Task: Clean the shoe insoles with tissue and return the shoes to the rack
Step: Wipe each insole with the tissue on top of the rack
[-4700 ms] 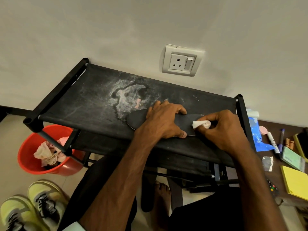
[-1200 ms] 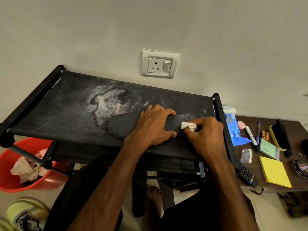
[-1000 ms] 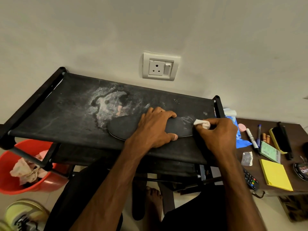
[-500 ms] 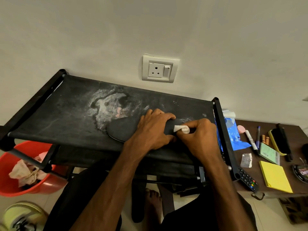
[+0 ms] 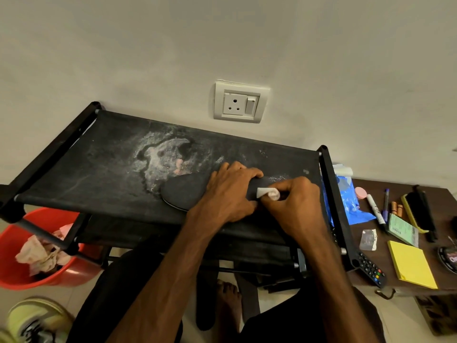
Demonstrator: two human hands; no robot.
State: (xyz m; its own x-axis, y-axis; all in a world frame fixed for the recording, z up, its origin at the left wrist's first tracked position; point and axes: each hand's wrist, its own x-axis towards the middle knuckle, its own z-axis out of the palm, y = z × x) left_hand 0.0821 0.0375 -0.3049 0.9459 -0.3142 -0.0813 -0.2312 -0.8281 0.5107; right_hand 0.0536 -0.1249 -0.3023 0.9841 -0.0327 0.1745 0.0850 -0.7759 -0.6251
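One black insole (image 5: 184,191) is held on the rack (image 5: 99,169) top under curled fingers of the left hand (image 5: 227,194); a tissue wad (image 5: 268,193) is pinched just beside them by the right hand (image 5: 296,209). Wiping's underway; next, the covered bit probably needs exposing.
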